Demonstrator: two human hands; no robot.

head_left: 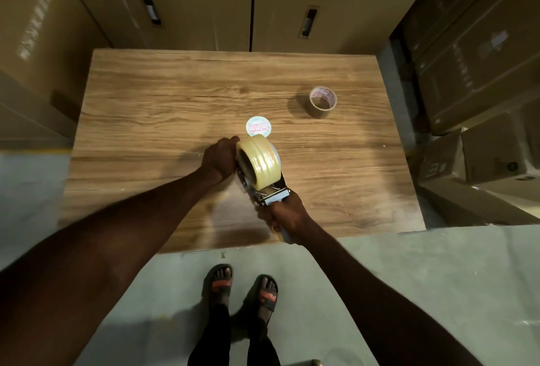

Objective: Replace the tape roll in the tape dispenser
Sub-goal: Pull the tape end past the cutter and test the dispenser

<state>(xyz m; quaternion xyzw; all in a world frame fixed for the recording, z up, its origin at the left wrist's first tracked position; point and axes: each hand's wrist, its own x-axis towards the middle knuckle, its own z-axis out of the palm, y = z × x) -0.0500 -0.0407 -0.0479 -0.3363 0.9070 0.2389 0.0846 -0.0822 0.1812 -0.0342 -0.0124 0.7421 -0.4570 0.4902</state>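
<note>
Head view: tape dispenser (270,194) lengthwise toward far-left, handle in right hand (285,213) fingers, left hand (220,158) fingers around tape roll (258,161).

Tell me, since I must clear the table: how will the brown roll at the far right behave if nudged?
The brown roll lies flat on the table, so it would probably slide, not roll. It looks nearly used up, so likely light and easy to pinch.
</note>
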